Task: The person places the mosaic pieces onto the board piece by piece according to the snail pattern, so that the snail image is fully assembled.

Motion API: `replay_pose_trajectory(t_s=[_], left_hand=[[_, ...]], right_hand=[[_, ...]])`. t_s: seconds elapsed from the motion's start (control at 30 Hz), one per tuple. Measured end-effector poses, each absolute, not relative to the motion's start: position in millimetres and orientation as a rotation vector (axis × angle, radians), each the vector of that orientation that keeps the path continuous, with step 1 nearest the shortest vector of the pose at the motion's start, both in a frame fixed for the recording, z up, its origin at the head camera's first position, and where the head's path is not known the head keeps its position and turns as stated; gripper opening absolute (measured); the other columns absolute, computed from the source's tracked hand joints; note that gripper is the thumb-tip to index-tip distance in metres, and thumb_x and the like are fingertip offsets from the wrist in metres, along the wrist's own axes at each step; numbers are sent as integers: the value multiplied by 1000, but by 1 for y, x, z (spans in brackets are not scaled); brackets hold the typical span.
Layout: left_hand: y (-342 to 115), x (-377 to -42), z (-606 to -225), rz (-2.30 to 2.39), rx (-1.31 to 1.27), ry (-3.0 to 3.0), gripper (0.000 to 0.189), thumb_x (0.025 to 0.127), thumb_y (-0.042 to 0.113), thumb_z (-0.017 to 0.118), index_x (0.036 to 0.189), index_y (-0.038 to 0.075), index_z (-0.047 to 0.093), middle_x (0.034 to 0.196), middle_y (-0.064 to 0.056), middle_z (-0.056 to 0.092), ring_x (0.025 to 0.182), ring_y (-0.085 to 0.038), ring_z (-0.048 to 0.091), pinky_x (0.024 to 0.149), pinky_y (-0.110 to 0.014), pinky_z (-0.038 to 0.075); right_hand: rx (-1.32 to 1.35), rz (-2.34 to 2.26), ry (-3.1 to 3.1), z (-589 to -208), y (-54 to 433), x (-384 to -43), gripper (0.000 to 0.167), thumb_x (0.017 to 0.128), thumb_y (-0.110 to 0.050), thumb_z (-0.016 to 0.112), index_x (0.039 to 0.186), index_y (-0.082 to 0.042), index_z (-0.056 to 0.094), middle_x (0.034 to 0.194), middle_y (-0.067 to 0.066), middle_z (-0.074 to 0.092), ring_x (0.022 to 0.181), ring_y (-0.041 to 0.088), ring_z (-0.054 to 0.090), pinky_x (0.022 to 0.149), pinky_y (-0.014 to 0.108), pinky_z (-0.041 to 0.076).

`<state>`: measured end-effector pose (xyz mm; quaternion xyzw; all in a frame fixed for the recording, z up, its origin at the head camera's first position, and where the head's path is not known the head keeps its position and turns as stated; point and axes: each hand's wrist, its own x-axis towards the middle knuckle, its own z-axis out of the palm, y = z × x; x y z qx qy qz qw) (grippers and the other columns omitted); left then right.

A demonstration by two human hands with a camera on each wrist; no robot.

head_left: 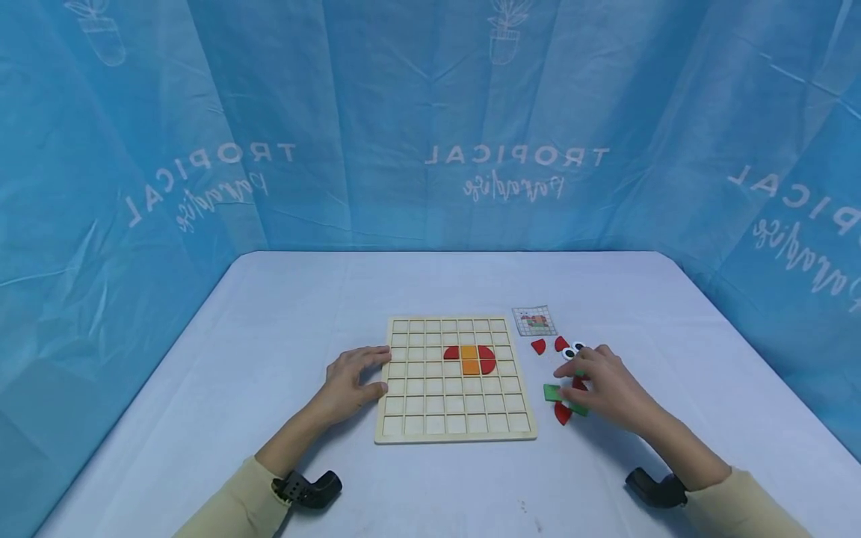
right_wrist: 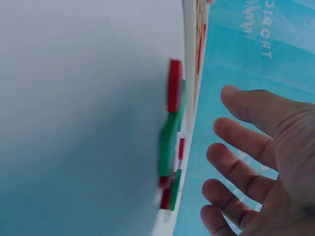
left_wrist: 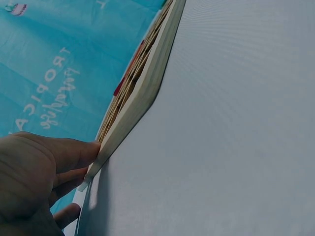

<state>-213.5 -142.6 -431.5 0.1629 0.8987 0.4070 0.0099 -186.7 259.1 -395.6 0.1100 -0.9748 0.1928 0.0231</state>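
My left hand (head_left: pixel 350 382) lies at the left edge of a pale wooden grid board (head_left: pixel 417 407), fingertips and thumb touching its rim. In the left wrist view the thumb (left_wrist: pixel 78 153) presses against the board's side. Set in the board's cells are two orange squares (head_left: pixel 469 360) and three red quarter-round tiles (head_left: pixel 487 367). Over loose tiles to the right hovers my right hand (head_left: pixel 608 387), its fingers apart and relaxed, nothing between them in the right wrist view. Below it are green tiles (head_left: pixel 552 393) and red tiles (head_left: pixel 562 413), partly hidden by the hand.
Beyond the right hand lie two round eye tiles (head_left: pixel 572 350) and two more red tiles (head_left: pixel 539 347). A small printed pattern card (head_left: pixel 534 321) sits by the board's upper right corner. Blue curtains (head_left: pixel 403 112) surround the white table (head_left: pixel 303 299).
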Motion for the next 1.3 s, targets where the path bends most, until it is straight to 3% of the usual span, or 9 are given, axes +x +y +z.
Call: replay_pose_trajectory(t_s=[0.27,0.67,1.0,1.3], left_hand=[[-142,-214,-432,1263,493,2810,47,84,12,65,130,6,55,144,-8,46,139,-34,25,112,-59,7],[-142,-215,-434,1261,483,2806,47,84,12,66,130,7,56,144,-7,47,139,-34,25,112,-58,7],[-140,-214,-432,1269,477,2822,48,83,12,65,130,6,56,144,-9,47,139,-34,25,111,-58,7],[-141,-214,-432,1255,473,2809,48,85,13,65,131,7,55,145,-7,46,140,-34,23,112,-58,6]], right_hand=[[354,446,-3020,-406,264,-162,28,63,-34,85,87,-25,74,91,-4,60,92,17,42,68,31,37],[455,459,-2987,-413,257,-157,32,62,-35,86,91,-33,73,93,-10,55,94,13,38,72,31,35],[426,277,-2917,-415,256,-155,34,57,-36,88,86,-27,73,93,-2,60,93,17,43,73,35,38],[393,322,-2928,-414,255,-156,27,62,-30,86,85,-25,74,89,-5,59,91,16,43,73,35,37]])
